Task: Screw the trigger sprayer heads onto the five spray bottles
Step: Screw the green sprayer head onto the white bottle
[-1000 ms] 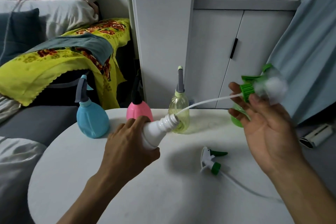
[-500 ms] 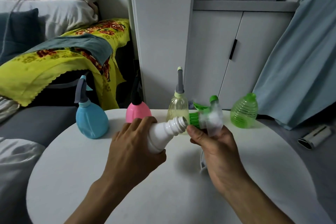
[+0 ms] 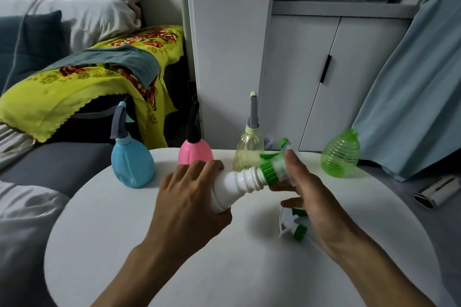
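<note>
Round white tabletop (image 3: 124,244), head view. Far left edge: blue spray bottle (image 3: 132,166) upright, grey trigger head fitted. Next right: pink spray bottle (image 3: 195,153) upright, dark trigger head fitted; its lower part is hidden behind the left hand.

Left hand (image 3: 189,204): closed around the body of the white spray bottle (image 3: 237,185), fingers wrapped over the top. Bottle held tilted above the tabletop, ribbed neck pointing right and slightly up.

Behind the neck: pale yellow clear spray bottle (image 3: 248,152) upright, grey head with light tip fitted.

Green-collared trigger sprayer head (image 3: 274,168) sits at the mouth of the white bottle, collar touching the neck end; upper part blurred. Cannot tell how far it is threaded on.

Right hand (image 3: 314,204): thumb and fingers closed on this sprayer head at the collar.

Below the right hand: second white-and-green trigger sprayer head (image 3: 293,225) lying loose on the tabletop, partly covered by the hand.

Far right edge: green ribbed spray bottle (image 3: 340,154) upright, mouth bare, no head.
</note>
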Demonstrator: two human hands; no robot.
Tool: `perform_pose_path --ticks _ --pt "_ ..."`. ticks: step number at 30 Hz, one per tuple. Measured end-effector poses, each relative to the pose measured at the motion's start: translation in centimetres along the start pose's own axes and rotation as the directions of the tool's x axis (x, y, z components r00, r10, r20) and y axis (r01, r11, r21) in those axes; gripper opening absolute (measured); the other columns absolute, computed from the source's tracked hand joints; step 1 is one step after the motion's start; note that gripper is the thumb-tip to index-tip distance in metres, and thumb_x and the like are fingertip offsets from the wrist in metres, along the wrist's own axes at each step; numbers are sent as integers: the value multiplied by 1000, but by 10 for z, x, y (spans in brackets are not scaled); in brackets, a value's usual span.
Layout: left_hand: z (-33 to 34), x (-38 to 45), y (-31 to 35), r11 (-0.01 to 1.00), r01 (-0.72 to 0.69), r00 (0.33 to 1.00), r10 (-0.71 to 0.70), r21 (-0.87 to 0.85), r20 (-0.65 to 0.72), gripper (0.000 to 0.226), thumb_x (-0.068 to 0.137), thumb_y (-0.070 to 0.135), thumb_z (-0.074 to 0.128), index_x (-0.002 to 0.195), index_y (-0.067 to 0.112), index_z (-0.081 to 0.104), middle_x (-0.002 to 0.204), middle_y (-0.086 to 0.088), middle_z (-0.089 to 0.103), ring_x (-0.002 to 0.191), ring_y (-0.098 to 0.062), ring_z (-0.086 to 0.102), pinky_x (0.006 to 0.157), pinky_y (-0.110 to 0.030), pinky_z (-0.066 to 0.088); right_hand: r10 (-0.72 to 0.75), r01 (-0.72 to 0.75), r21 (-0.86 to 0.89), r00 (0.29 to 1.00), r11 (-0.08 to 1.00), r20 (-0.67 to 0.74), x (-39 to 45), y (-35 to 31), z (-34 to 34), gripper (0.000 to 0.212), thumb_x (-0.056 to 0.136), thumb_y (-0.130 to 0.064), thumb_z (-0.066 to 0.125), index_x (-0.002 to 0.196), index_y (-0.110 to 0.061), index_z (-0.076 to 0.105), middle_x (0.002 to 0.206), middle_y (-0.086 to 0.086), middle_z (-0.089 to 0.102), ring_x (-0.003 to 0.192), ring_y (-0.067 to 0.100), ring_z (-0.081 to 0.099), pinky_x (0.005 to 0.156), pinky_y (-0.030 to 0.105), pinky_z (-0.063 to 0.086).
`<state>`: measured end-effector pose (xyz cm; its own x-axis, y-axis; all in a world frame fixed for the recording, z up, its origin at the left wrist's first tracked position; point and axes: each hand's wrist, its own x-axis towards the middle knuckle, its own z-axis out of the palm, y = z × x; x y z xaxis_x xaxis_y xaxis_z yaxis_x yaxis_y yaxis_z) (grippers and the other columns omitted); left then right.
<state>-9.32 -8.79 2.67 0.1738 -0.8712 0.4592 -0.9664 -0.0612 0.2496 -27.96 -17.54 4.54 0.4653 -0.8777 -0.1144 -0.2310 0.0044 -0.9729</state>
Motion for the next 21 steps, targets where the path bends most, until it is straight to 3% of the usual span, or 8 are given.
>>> perform_pose_path --ticks 3,6,8,10,12,15,18,21 --pt "0 0 0 1000 0 1000 -1 31 21 72 50 39 91 112 18 62 100 -4 69 83 -30 63 74 -47 54 23 -23 -2 998 1000 -54 2 4 2 80 63 -87 34 132 -51 51 122 -18 64 92 -5 59 75 22 40" --pt "-1 -1 -1 1000 2 998 -3 19 55 72 49 38 92 112 18 64 101 -4 69 84 -29 64 75 -47 55 -261 229 -216 956 949 -135 0 10 4 84 75 -79 39 151 -50 18 136 -39 36 120 -10 41 95 19 33" --pt "-2 -1 -1 997 4 998 1 -75 64 70 49 39 92 111 22 63 100 1 69 83 -23 63 73 -42 55 -525 414 -414 828 810 -199 -2 10 2 71 85 -64 46 150 -38 32 131 -40 40 122 -9 43 99 17 36" --pt "-4 0 2 984 3 997 10 -176 75 68 50 40 91 110 27 61 98 7 67 82 -17 61 72 -35 54 -721 504 -583 657 637 -220 -2 6 -3 59 89 -50 53 142 -23 49 121 -20 56 113 7 55 95 30 47" --pt "-4 0 3 977 0 996 19 -213 83 66 51 43 89 110 30 60 97 10 66 82 -15 61 72 -32 54 -811 546 -659 558 517 -175 -5 1 -6 58 90 -44 57 140 -15 53 113 -2 66 101 19 62 86 39 53" --pt "-4 0 1 974 19 995 3 -228 95 65 53 44 88 110 32 59 97 12 66 82 -13 60 72 -30 53 -813 572 -673 578 469 -76 -11 -2 -3 59 94 -46 52 148 -27 40 106 11 73 88 28 68 74 44 57" --pt "-3 1 -5 977 42 995 -21 -208 101 65 52 44 88 110 33 58 97 10 66 82 -15 60 72 -33 54 -725 526 -667 688 527 -32 -13 -1 -3 70 93 -53 48 155 -44 17 105 3 73 81 20 67 69 40 57" --pt "-1 1 -12 982 45 995 -28 -185 97 69 50 43 89 110 33 56 96 8 66 80 -18 61 71 -38 56 -626 523 -627 777 577 72 -11 0 -12 90 83 -45 65 154 -51 10 108 4 72 89 20 67 74 41 57"
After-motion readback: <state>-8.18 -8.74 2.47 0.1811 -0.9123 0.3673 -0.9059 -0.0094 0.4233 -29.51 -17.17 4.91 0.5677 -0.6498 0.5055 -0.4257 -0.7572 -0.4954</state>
